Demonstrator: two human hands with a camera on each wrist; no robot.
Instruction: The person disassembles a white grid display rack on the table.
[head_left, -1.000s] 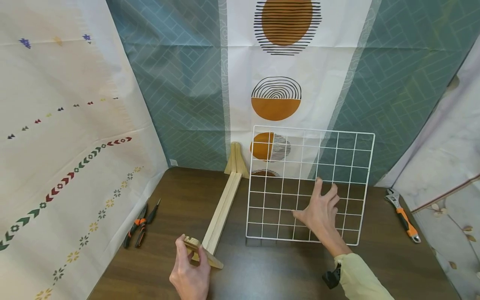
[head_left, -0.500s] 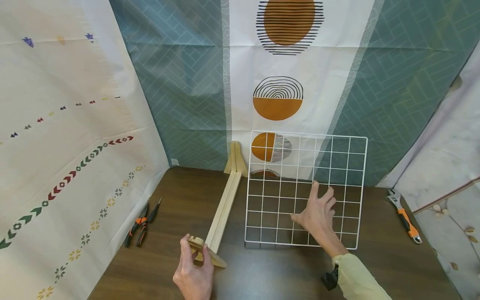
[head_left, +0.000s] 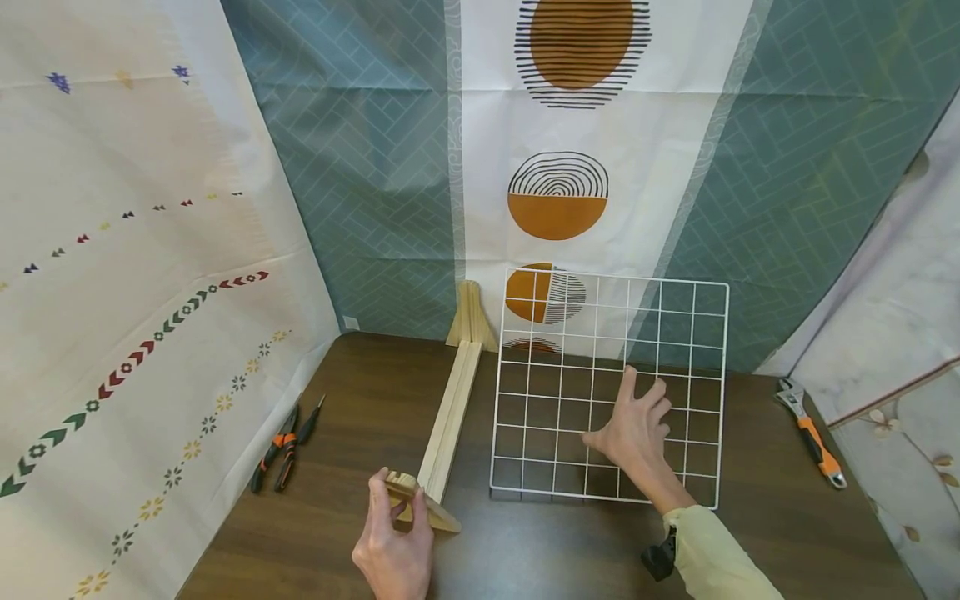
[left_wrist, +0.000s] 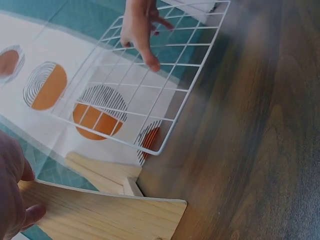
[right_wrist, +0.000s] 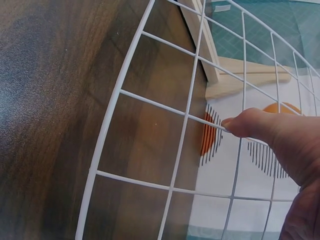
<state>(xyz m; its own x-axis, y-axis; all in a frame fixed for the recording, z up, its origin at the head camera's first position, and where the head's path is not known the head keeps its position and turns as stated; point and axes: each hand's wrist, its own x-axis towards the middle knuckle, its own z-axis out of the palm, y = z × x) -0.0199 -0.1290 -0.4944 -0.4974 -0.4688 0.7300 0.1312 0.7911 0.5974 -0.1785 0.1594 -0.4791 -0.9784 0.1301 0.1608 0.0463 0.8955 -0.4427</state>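
Only head view shows pliers (head_left: 283, 447), wrench (head_left: 812, 432).

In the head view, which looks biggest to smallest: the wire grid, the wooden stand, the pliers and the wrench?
1. Grid.
2. Stand.
3. Pliers and wrench look about alike, so I won't rank them.

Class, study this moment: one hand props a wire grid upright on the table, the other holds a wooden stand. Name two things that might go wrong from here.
1. The right hand only rests spread fingers against the wire grid, which stands on its lower edge; it might tip or slide.
2. The left hand grips just the near foot of the wooden stand, so its long rail might swing.
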